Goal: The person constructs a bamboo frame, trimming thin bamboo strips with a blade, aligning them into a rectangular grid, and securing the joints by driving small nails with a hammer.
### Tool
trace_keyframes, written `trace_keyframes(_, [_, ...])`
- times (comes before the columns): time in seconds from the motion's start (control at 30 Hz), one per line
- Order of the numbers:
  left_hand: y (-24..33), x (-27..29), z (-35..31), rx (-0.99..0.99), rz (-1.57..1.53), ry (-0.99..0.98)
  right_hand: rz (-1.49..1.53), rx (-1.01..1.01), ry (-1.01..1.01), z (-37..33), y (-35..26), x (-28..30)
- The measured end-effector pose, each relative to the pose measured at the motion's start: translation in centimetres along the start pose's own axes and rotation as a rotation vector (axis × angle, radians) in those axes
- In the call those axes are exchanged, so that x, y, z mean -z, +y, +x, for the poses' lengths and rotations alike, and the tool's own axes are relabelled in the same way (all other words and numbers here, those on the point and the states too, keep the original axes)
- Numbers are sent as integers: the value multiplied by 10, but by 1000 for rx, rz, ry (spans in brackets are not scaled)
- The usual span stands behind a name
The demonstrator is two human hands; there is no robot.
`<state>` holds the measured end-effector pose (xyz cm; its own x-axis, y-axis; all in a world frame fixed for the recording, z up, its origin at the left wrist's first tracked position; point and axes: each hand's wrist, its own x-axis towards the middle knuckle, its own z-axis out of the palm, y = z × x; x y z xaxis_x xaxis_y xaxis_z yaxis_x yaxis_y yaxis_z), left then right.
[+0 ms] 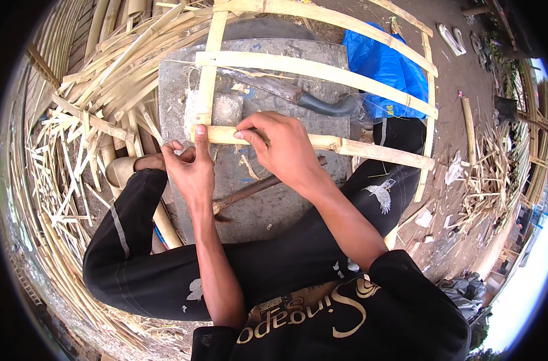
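Head view, remote feed. Pale, flat split-bamboo slat [388,154] lies across near end of pale bamboo lattice frame [256,59], over flat grey worktop [177,78]. L hand [191,171]: thumb pressed on slat's L end, fingers part-curled; can't tell if they grip underneath. R hand [289,150]: curled over slat, thumb + index pinching it just beside that end.

Step (my judgement): lining up slat's L end w/ frame's pale bamboo L side rail [208,84]; joint prob. not fixed yet, can't confirm. Next move, I'd say, calls for L thumb firm on crossing, slat square to rail, R fingertips clear before any fastening.

Hidden/unclear: underside of crossing; whether R fingertips also hold smth. small; mid-slat under R hand. Slat's R end meets opp. rail, but I can't make out how it's attached. Frame's far end cut off by top edge. Curved dark tool w/ wooden handle [329,107] partly hidden behind frame; brown wooden rod [250,191] lies nearer the person, its lower end too dark to ID.
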<state>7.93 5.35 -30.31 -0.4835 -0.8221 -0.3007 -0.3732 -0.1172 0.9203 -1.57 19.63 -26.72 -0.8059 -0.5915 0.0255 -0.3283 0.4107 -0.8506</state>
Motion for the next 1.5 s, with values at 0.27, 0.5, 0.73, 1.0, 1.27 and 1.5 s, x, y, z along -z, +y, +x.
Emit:
trace_keyframes(0.27, [-11,-2,3,-12,-16,-7,0,54,25,-1,10,1])
trace_keyframes(0.5, [-3,11,8,87,-61,-51,39,52,-13,2,8,-6])
trace_keyframes(0.73, [0,20,13,235,-238,-190,51,35,16,1,1,-1])
trace_keyframes(1.0, [6,21,-8,233,123,-230,14,82,51,0,4,-6])
trace_keyframes(1.27, [-11,18,-1,131,268,-214,4,35,57,1,7,-6])
trace_keyframes(1.5, [-6,17,-2,145,279,-186,-12,80,121,-1,11,-12])
